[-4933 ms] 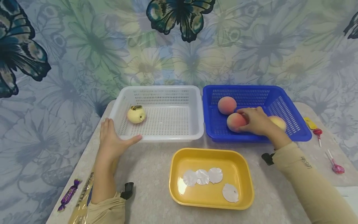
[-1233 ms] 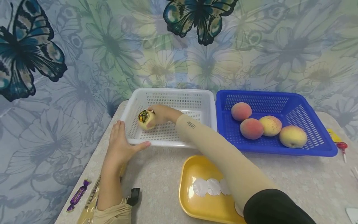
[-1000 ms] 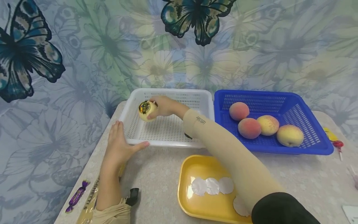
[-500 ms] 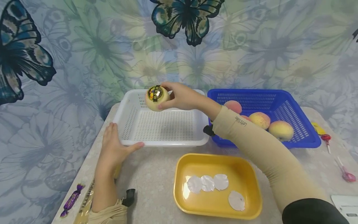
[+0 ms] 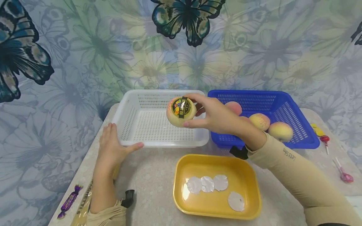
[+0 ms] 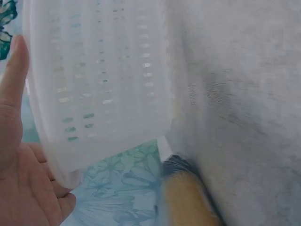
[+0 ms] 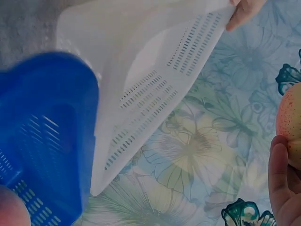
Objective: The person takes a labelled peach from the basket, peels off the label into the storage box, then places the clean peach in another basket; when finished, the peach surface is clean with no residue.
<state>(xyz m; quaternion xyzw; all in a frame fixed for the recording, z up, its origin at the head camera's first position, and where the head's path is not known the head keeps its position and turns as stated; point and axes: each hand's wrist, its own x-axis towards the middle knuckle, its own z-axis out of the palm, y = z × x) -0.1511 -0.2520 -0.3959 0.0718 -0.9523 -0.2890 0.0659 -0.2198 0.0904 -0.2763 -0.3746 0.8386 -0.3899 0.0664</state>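
Note:
My right hand (image 5: pixel 219 116) holds a pale yellow peach (image 5: pixel 173 121) with a pink blush between thumb and fingers, raised over the right part of the white basket (image 5: pixel 158 144). A round black-and-gold sticker (image 5: pixel 183 107) on the peach faces me. In the right wrist view only the edge of the peach (image 7: pixel 289 115) shows. My left hand (image 5: pixel 110 150) rests straight-fingered at the white basket's front left corner, thumb along the rim. No fruit shows inside that basket. The blue basket (image 5: pixel 246 93) beside it holds several peaches (image 5: pixel 280 131), partly hidden by my right arm.
In front of the baskets stands a yellow tray (image 5: pixel 216 158) with several round white paper pieces (image 5: pixel 236 201). A purple-wrapped candy (image 5: pixel 69 202) and a spaghetti packet (image 5: pixel 85 204) lie at left. Lollipops (image 5: pixel 345 177) and a yellow wrapper (image 5: pixel 316 129) lie at right.
My right hand has lifted the peach out of the white basket's left side and carried it rightward and closer to me. Before that it was in the blue basket. My left hand stays put.

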